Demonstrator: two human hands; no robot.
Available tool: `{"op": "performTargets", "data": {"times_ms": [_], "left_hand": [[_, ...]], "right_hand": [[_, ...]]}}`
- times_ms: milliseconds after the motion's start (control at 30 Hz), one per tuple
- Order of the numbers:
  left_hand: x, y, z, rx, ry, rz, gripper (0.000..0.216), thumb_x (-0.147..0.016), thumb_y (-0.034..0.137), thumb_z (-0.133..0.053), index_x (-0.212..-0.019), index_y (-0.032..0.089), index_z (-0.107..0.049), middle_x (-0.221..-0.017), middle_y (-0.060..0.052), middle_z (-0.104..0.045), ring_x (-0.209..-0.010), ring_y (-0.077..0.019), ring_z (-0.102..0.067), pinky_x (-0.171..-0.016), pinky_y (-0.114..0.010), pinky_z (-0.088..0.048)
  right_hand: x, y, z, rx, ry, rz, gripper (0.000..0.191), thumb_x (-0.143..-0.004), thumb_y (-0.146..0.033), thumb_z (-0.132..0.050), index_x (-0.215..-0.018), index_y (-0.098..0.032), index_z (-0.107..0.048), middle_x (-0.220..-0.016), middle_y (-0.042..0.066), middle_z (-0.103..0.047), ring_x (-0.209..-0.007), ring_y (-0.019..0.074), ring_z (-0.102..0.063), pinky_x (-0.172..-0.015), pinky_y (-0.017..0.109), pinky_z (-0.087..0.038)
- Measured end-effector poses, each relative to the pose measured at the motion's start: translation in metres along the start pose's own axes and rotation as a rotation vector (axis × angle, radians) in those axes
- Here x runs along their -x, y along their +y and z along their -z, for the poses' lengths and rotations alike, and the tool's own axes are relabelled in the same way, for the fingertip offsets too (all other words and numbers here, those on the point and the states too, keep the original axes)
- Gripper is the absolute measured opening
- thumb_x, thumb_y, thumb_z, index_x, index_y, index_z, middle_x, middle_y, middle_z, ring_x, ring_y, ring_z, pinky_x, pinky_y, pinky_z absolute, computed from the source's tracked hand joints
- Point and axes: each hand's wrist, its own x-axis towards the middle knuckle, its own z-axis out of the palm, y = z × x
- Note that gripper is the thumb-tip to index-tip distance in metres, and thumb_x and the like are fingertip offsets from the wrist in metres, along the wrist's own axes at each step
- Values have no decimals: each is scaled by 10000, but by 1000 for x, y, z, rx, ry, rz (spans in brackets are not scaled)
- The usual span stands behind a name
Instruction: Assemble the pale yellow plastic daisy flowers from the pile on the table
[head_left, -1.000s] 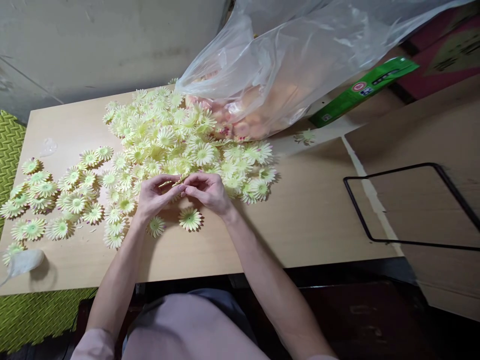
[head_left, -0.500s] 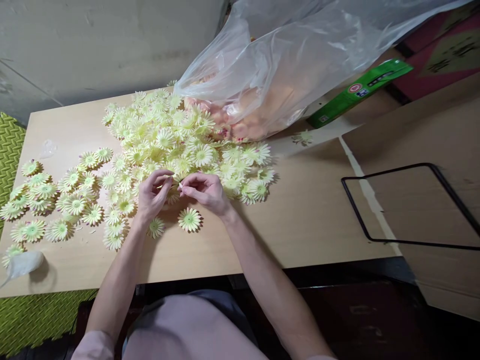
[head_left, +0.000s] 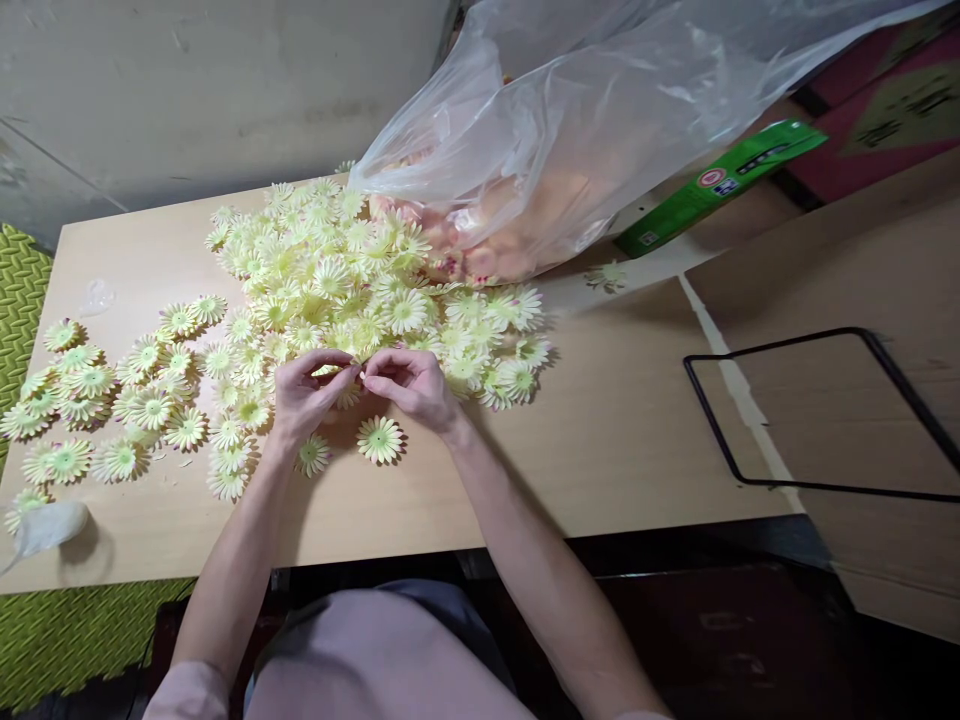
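Note:
Over the front of a heap of pale yellow artificial flower heads (head_left: 330, 275), my two hands meet with fingertips almost touching. My left hand (head_left: 309, 392) is closed in a pinch. My right hand (head_left: 411, 385) pinches too, thumb against forefinger. Whatever sits between the fingertips is too small to make out. Just below the hands, a single flower head (head_left: 380, 440) with a green centre lies flat on the wooden table (head_left: 465, 500). Another flower head (head_left: 312, 455) rests beside my left wrist.
More flower heads (head_left: 150, 408) spread over the table's left side. A clear plastic bag (head_left: 555, 150) with peach-coloured contents stands behind the heap. Right of it are a green packet (head_left: 720, 187), a cardboard surface (head_left: 847, 420) and a black wire frame (head_left: 712, 415). A whitish wrapped object (head_left: 52, 527) sits front left.
My left fingers have shifted slightly right and closed up toward my right fingertips. My right hand stays almost in place, and the flowers on the table look unchanged.

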Motion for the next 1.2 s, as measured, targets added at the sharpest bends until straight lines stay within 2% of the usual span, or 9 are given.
{"op": "performTargets", "data": {"times_ms": [200,367,567,700,867,1000,1200], "left_hand": [[-1,0,1,38,19,-40,247,-698,294,-821,-879,166,-712,-852,-61,-717,-795,-161,-696,-712,-286,-588],[-2,2,0,16,59,-10,239,-714,306,-808,-878,166,-703,-850,-54,-714,-791,-151,-686,-696,-269,-568],[-2,3,0,-85,-56,52,205,-828,369,-690,-872,170,-713,-831,-48,-715,-737,-138,-652,-646,-245,-510],[-1,2,0,-79,-62,105,264,-841,427,-662,-793,168,-656,-724,-16,-636,-638,-112,-573,-577,-227,-448],[-2,3,1,-32,-93,151,309,-865,457,-627,-748,176,-569,-683,11,-525,-591,-87,-468,-534,-209,-380],[-3,4,5,50,-65,220,315,-889,473,-587,-764,194,-509,-694,18,-449,-595,-87,-429,-534,-195,-400],[-3,-4,2,129,-2,272,326,-868,502,-603,-779,202,-513,-726,10,-431,-616,-94,-438,-526,-190,-441]], "right_hand": [[0,8,-4,52,70,-34,189,-718,-324,-797,-749,-169,-694,-709,22,-686,-627,133,-626,-588,261,-514],[-1,10,-4,43,65,-32,229,-758,-403,-758,-781,-182,-703,-730,22,-697,-653,147,-651,-596,275,-557],[-1,6,-4,3,51,-21,233,-795,-406,-728,-775,-185,-659,-730,12,-664,-672,138,-644,-623,265,-549],[-1,3,-3,36,17,-20,237,-814,-400,-710,-760,-181,-637,-704,11,-659,-670,138,-642,-652,274,-546],[0,3,0,13,-8,-17,222,-821,-375,-704,-751,-179,-629,-688,11,-662,-668,140,-645,-665,274,-540],[1,5,0,-18,-21,-42,242,-816,-393,-701,-738,-182,-611,-703,10,-645,-668,143,-640,-634,270,-533],[1,3,-2,-43,-28,-61,270,-795,-417,-705,-722,-183,-593,-679,7,-642,-607,130,-616,-573,258,-517]]}}
